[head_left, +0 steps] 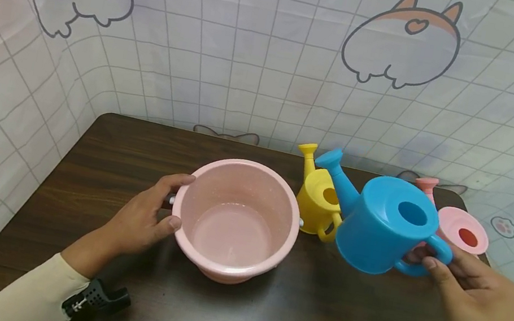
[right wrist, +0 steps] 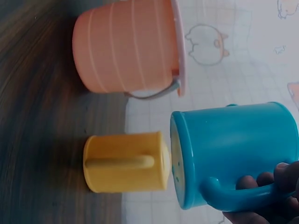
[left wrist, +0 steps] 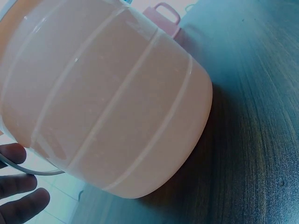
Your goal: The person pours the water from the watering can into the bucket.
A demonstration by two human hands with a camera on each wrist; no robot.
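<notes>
A pink bucket (head_left: 231, 242) stands upright on the table, its inside seen from above; whether it holds water I cannot tell. My left hand (head_left: 142, 223) rests at its left rim, thumb and index fingertip against the edge. In the left wrist view several loosely extended fingers (left wrist: 21, 186) lie by the bucket's thin wire handle (left wrist: 42, 172). With my right hand (head_left: 484, 304) I grip the handle of a blue watering can (head_left: 373, 232), held above the table with its spout pointing left. Its underside faces the table in the right wrist view.
A yellow watering can (head_left: 313, 207) stands between bucket and blue can. Partly hidden behind the blue one is a pink watering can (head_left: 463, 222) near the table's right edge. The dark wooden table (head_left: 311, 319) meets a tile-patterned sheet (head_left: 232, 64) at the back.
</notes>
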